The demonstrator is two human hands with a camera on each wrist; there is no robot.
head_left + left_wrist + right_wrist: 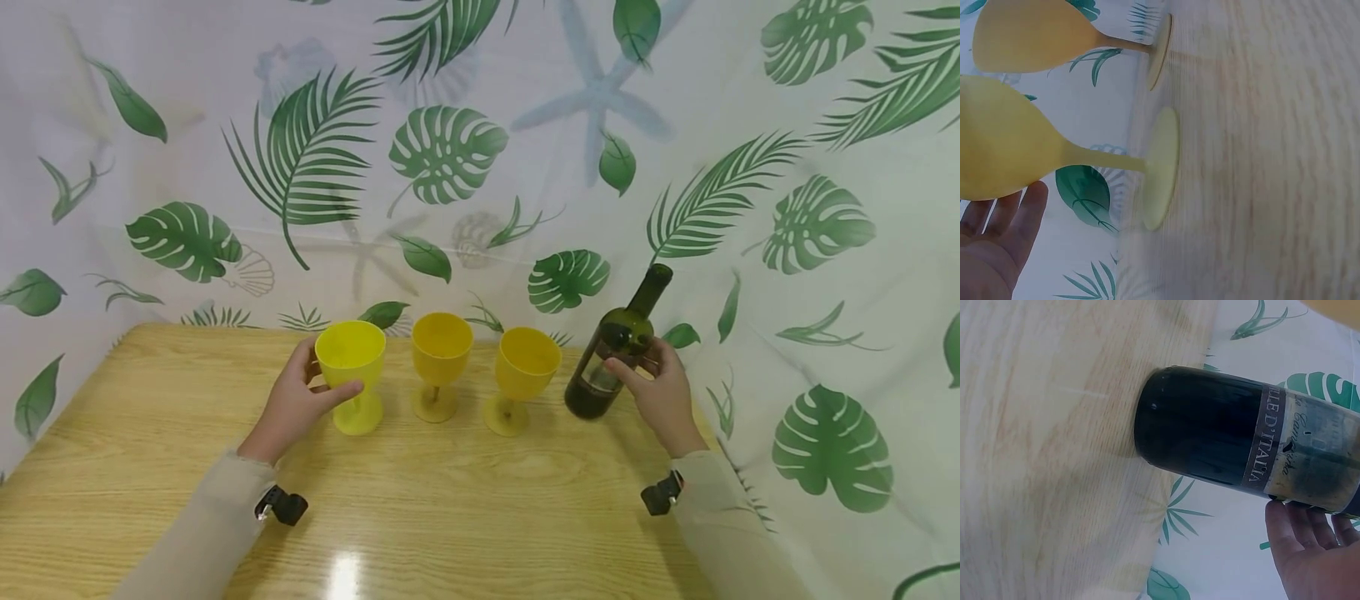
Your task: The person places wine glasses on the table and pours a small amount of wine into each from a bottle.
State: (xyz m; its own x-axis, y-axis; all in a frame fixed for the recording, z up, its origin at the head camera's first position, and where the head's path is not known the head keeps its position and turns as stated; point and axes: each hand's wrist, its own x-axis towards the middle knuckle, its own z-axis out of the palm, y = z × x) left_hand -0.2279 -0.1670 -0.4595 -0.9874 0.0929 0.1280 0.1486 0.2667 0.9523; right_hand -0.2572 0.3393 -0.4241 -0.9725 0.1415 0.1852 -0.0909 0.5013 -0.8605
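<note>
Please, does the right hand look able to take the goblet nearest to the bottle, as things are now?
Probably not directly: the right hand is occupied holding the bottle, which is between it and the nearest goblet.

Three goblets (442, 365) on the table (465, 517) (roughly in line), bottle (619, 332) rightmost

The only legible lettering stands on the bottle (1197, 428), seen from the right wrist with its base toward 9 o'clock. Around it runs a dark band (1264, 440) in pale capitals, "LLE D'ITALIA", read from the 1 o'clock end down toward 7 o'clock; the word's start is lost at the bottle's curved edge. Next to the band, on its 3 o'clock side, a pale label (1329, 453) carries dark slanting script: "La Ca…", the rest too blurred to be sure of. From the head view, the label is too small to read.
</note>
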